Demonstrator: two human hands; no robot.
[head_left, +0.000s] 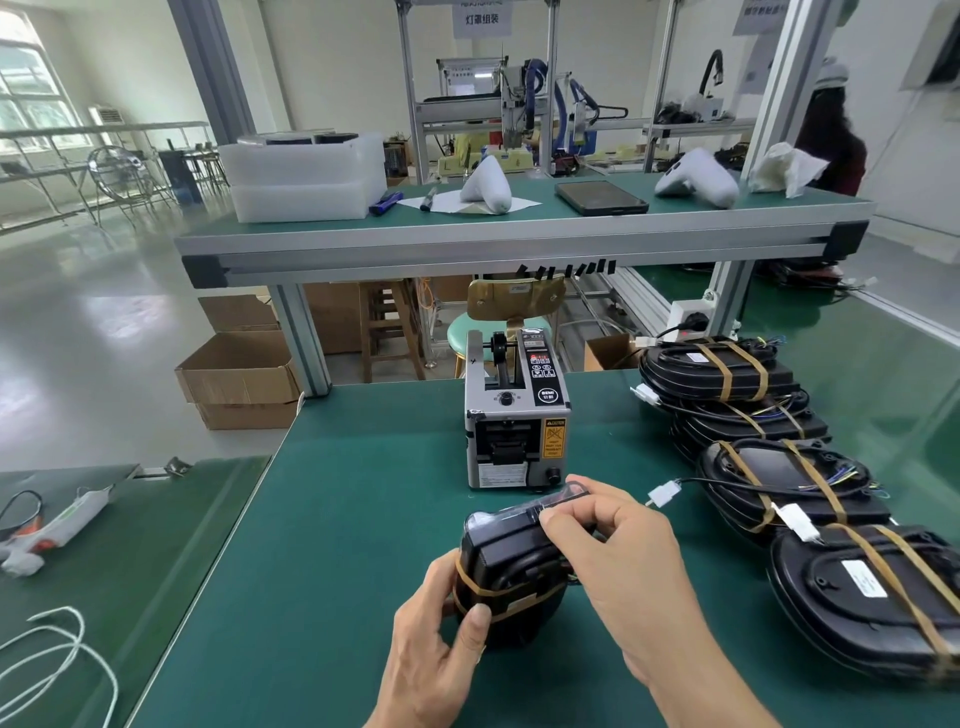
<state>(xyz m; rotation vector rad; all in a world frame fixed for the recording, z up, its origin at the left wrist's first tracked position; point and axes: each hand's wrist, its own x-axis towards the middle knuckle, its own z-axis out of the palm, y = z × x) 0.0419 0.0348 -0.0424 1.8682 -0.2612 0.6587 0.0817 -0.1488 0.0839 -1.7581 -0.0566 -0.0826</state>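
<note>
my left hand (441, 642) grips the near end of one black unit (511, 558), held upright over the green mat (337, 519). my right hand (626, 558) pinches its top edge. four more banded units (831, 597) lie to the right. one tape dispenser (514, 421) stands just behind. two stacked white trays (304, 179) sit on the shelf, the top one holding dark parts.

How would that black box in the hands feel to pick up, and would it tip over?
Probably stiff: the black unit looks like hard moulded plastic. Its cable likely won't flop, since tan bands strap it down. It stands on edge between the left hand and right hand, so it might tip flat if released.
</note>
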